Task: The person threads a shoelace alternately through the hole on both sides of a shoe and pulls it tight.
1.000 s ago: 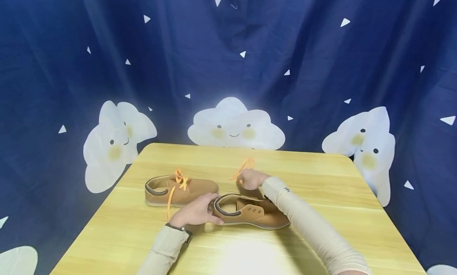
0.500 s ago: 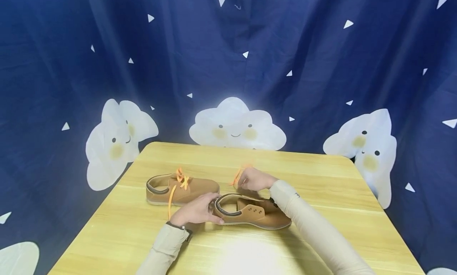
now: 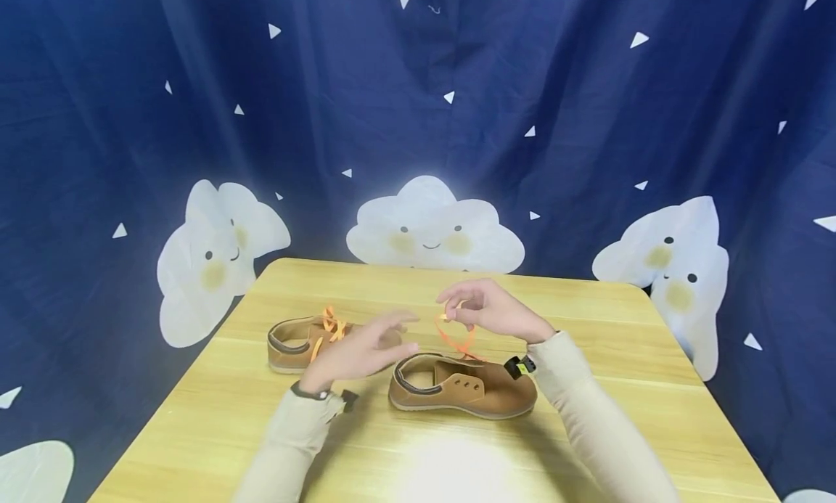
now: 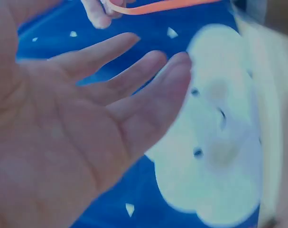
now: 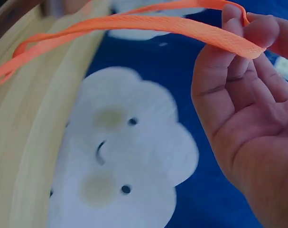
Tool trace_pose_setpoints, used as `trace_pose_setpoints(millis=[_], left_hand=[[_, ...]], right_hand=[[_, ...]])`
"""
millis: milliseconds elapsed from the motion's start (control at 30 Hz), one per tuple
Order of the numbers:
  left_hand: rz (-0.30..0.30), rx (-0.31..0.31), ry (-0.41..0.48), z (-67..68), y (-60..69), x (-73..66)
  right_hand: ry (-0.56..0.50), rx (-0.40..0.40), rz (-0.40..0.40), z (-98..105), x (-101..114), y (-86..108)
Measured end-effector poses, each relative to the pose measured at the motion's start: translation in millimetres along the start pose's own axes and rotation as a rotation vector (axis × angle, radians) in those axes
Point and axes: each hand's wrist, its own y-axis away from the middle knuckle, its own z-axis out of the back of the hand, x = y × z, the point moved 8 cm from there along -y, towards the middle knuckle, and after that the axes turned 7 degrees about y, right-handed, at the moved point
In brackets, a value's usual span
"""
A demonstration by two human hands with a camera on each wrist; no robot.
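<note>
Step in hand: judged as sorting out the loose orange lace [image 5: 158,24] above the nearer shoe [image 3: 462,399].
Lace: lifted in a loop by the right hand [image 3: 491,312], hanging down to the far side of that shoe's opening; can't tell whether through a hole there.
Right hand: thumb and fingertips pinched together on the lace, up beyond the shoe.
Left hand [image 3: 359,350]: fingers extended and apart, palm free, nothing held; hovering near the nearer shoe's heel, apparently clear of it.
Nearer shoe: upright on the surface [image 3: 653,372], toe to the right, three bare eyelets [image 3: 466,385] showing on the near flap.
Farther shoe [image 3: 297,359]: also upright, toe to the right, front partly hidden by the left hand, with an orange lace across the top.
Next move: likely calls for finding a free lace end, with the left hand available to take it or steady the shoe.
Watch: nearer shoe apparently unheld, so possible sliding under a hard tug.
Lace end: not identifiable here.
</note>
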Motion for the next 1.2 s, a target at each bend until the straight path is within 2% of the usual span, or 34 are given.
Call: trace_pose_setpoints(millis=[67,133,233,333,467,667,900,1100,1200], left_hand=[[-0.027,-0.017,0.084,-1.0,-14.1,-11.4],[-0.037,-0.005,0.179,-6.0,-27.4,-18.8],[-0.074,0.045,0.295,-17.0,-44.1,-27.8],[-0.117,0.106,0.37,-27.0,-54.0,-32.4],[-0.152,0.139,0.388,-31.9,-58.1,-32.4],[-0.139,0.148,0.383,-29.8,-57.8,-26.5],[-0.051,0.141,0.384,-23.2,-53.3,-10.9],[-0.028,0.124,0.272,-12.0,-48.9,-2.6],[-0.009,0.131,0.265,-10.2,-48.5,-0.6]], right_hand=[[-0.059,-0.004,0.015,2,7,4.5],[-0.103,-0.008,0.026,2,13,9.0],[-0.135,-0.033,0.007,3,18,16.4],[-0.127,-0.072,-0.019,5,19,25.1],[-0.127,-0.12,-0.054,11,13,39.1],[-0.129,-0.149,-0.098,18,-2,56.6],[-0.133,-0.151,-0.104,24,-15,71.0],[-0.145,-0.062,-0.095,31,-23,78.9],[-0.11,0.009,-0.067,31,-28,82.1]])
